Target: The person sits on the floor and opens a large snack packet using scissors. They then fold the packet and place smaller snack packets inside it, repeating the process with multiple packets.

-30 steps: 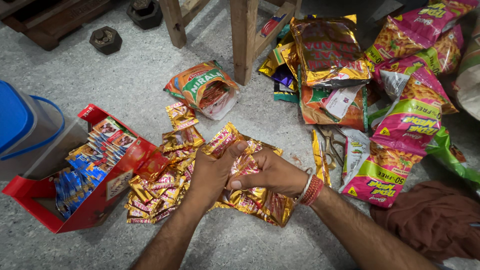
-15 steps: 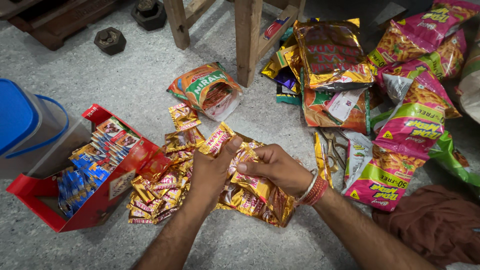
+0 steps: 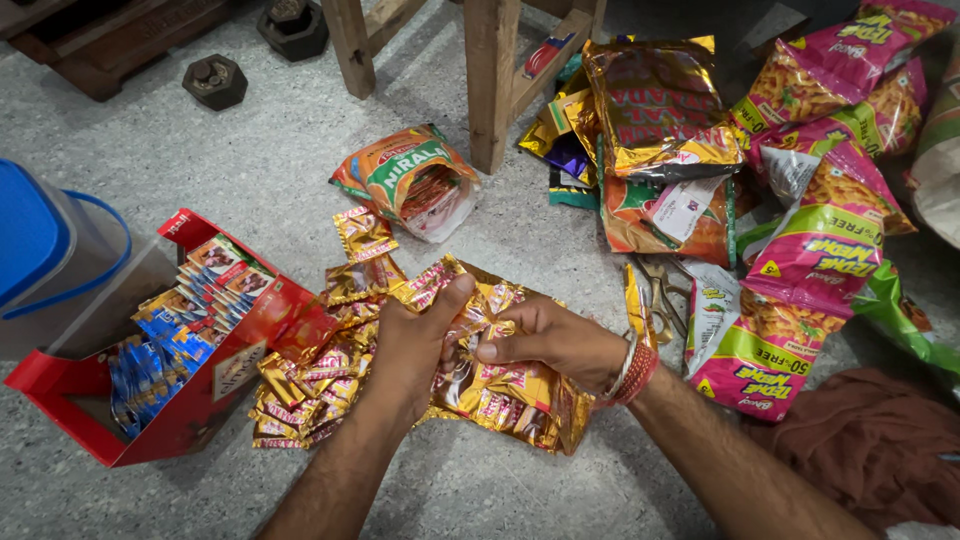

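Head view: my left hand (image 3: pixel 415 345) and right hand (image 3: pixel 545 340) both pinch a strip of gold sachets (image 3: pixel 500 385) lying on the grey floor (image 3: pixel 500 240), thumbs on top, fingers closed on the foil. A loose pile of the same gold sachets (image 3: pixel 305 385) sits touching the red carton (image 3: pixel 185 410), which already holds rows of small packets. By my judgement the sorting is partway: carton part filled, strip in hand and pile not yet handled. Snack bags (image 3: pixel 800 270) lie untouched toward the floor's right side.
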